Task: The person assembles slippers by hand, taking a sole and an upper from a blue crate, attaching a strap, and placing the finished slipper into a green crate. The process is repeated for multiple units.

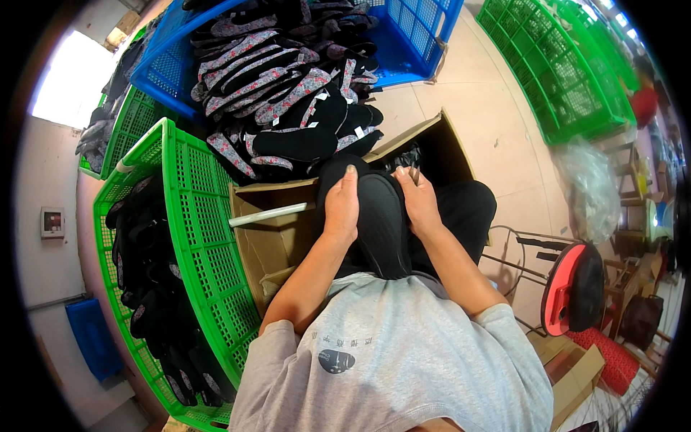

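Gripping its edges, fingers (350, 181) hold a black piece (378, 216) seemingly clear of cardboard (281, 241).

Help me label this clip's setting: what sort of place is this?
Likely a workshop: a blue crate heaped with similar patterned pieces, a green crate of mostly black ones, and an open cardboard box.

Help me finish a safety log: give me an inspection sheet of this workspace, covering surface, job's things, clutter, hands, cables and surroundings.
Surface: pale tiled floor.
Job's things: black padded oval fabric piece, held; black-and-floral fabric pieces heaped at a blue lattice plastic crate.
Clutter: open brown cardboard box, partly hidden; crumpled clear plastic bag, right.
Hands: left hand and right hand grip opposite sides of the oval piece.
Cables: nothing clearly seen.
Surroundings: green lattice plastic crate of black fabric pieces, left; red-and-black round-seated stool, right.
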Motion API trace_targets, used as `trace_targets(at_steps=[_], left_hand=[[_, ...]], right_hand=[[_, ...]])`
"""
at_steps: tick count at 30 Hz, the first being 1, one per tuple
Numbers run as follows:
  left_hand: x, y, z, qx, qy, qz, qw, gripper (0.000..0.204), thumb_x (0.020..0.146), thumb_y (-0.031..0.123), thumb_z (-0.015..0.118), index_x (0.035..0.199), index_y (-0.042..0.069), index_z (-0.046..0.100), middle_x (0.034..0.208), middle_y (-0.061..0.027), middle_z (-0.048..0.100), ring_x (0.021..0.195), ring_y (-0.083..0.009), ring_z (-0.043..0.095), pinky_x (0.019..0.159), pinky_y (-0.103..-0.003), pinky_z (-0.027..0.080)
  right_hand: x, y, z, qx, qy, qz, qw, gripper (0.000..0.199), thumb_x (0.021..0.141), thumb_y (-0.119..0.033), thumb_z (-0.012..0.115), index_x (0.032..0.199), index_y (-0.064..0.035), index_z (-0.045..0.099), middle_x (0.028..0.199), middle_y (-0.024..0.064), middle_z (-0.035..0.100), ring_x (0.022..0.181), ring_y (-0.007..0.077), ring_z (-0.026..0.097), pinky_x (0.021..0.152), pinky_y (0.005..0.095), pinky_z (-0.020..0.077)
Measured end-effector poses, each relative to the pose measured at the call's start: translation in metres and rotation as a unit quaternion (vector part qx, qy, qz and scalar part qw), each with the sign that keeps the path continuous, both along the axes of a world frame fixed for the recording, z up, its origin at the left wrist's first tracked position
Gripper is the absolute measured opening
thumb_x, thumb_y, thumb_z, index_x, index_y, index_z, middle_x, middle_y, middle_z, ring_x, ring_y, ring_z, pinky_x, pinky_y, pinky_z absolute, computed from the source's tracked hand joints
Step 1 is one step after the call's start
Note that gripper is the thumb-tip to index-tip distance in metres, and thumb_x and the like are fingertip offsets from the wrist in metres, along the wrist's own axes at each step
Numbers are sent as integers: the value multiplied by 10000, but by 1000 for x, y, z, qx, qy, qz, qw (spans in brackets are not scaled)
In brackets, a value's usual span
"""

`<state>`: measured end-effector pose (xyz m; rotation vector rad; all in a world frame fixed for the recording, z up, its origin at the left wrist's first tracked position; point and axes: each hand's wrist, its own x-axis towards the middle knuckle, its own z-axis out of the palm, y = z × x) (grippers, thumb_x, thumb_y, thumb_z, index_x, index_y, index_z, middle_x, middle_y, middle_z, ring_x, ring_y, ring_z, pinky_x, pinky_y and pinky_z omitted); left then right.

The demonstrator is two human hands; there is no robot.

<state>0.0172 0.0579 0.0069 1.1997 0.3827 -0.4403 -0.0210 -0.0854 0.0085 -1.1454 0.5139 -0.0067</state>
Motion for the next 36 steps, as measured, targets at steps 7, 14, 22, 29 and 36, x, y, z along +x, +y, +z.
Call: trace_targets(at_steps=[7,14,22,29,36], left_hand=[[-1,8,-22,74,-65,92,991,466,1044,401,480,887,-19,608,811,-6,549,780,-101,459,741,-286,423],[-36,-9,-10,326,-193,26,925,417,1037,366,448,953,-29,552,826,-264,613,820,-472,579,738,-483,449],[-32,-11,-35,240,-156,34,958,453,1047,382,455,905,-33,568,757,-147,594,711,-250,545,704,-375,448],[-31,-15,-42,151,-114,40,981,458,1056,385,448,930,-32,590,820,-86,590,770,-164,508,747,-318,441],[-29,-15,-37,128,-86,46,987,455,1059,388,448,1002,-34,610,882,-60,600,832,-142,516,789,-300,440]], right_hand=[[-31,-4,-17,-76,-21,14,997,252,1016,-284,582,907,-58,615,828,-15,598,726,56,486,681,234,414],[-51,4,-30,-345,-73,34,935,402,1000,-412,568,998,-10,571,807,110,601,720,223,574,698,335,476],[-46,7,-32,-365,-58,40,928,428,1002,-404,557,896,11,541,767,211,584,694,344,563,663,402,457],[-45,7,-42,-311,-70,18,948,411,999,-370,581,916,32,563,748,167,563,688,206,514,664,348,455],[-44,0,-54,-223,-67,52,971,363,1026,-353,550,1013,7,601,878,38,603,782,122,511,721,297,450]])
